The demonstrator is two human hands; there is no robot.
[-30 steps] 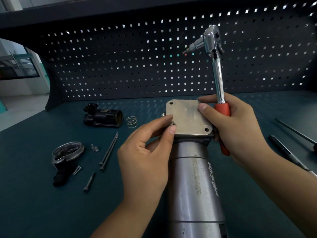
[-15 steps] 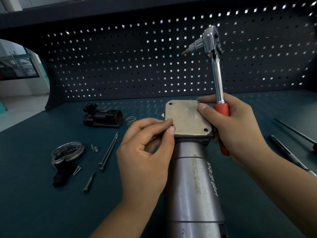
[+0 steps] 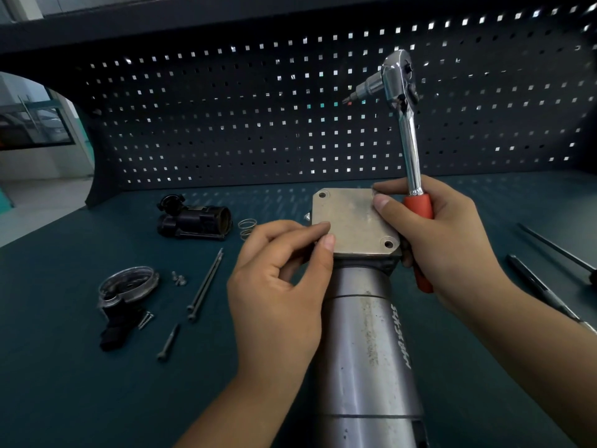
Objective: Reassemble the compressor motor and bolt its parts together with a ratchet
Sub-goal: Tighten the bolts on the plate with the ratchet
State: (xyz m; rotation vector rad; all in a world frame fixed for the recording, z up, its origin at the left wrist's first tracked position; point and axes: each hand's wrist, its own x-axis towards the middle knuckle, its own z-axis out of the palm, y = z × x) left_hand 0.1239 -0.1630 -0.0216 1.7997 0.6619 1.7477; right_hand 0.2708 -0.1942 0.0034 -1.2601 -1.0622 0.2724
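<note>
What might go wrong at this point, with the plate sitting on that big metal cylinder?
The cover plate looks unbolted: two visible corner holes are empty, so it may slide off line on the motor. The right hand grips the ratchet while also steadying the plate, so either might slip. The small screws lie loose on the bench and could roll away.

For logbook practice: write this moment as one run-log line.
left hand: pinches near corner of square grey metal plate | right hand: grips red-handled chrome ratchet, thumb on plate | plate: atop steel motor cylinder
</note>
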